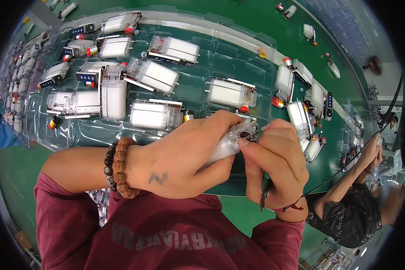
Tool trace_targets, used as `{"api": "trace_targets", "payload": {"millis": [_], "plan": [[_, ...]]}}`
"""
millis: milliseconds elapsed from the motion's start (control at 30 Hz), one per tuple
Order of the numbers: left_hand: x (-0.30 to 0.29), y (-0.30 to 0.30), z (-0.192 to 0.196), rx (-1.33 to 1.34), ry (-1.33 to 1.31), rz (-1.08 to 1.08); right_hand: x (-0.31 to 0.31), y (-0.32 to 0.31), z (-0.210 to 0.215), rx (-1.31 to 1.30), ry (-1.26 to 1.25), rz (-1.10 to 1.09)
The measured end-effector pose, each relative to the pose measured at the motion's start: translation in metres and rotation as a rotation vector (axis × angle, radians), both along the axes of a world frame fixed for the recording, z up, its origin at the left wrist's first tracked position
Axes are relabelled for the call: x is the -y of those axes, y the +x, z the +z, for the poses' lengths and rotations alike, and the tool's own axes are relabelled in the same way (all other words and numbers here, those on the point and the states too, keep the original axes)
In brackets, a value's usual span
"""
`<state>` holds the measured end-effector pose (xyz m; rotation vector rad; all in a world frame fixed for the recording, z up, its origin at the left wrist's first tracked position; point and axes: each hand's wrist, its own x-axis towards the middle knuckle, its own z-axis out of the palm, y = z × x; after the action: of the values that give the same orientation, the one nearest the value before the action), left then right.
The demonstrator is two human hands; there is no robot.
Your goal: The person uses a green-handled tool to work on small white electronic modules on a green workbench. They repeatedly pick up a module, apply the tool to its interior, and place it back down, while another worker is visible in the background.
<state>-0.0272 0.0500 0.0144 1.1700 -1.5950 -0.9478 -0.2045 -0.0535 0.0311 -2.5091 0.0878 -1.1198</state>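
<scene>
My left hand (180, 157) is wrapped round a clear-cased white unit (225, 146), its open end with small parts inside facing right. At that end the thumb and bent fingers of my right hand (281, 157) are pinched together; whatever lies between their tips is too small to make out. Tucked in the right palm is a slim tool (265, 186) with a green and dark handle, pointing down; its kind is hidden. Just beyond the hands, a similar white unit (149, 114) and another unit (225, 92) lie in a clear plastic tray (94, 133).
Several more units with red-and-yellow cylinders fill the tray's left side. Others, like the unit (298, 118), cluster at right on the green table (252, 47). Stacked trays (18, 85) stand far left. A co-worker's arm (351, 173) and a dark cable (391, 101) are at right.
</scene>
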Motion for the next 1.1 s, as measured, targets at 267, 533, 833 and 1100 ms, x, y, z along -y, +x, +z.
{"api": "trace_targets", "payload": {"millis": [267,533,833,1100], "plan": [[0.001,0.000,0.003,0.037,0.008,0.007,-0.003,-0.001,0.001,-0.029,0.024,-0.008],[-0.001,-0.002,0.002,0.077,-0.012,0.027,-0.006,-0.002,-0.003,-0.034,-0.016,-0.047],[-0.010,-0.007,0.005,0.143,0.012,0.086,-0.012,-0.007,0.004,-0.122,-0.071,-0.042],[-0.012,-0.011,0.008,0.153,0.109,0.138,-0.012,-0.004,0.004,-0.120,-0.063,0.008]]}}
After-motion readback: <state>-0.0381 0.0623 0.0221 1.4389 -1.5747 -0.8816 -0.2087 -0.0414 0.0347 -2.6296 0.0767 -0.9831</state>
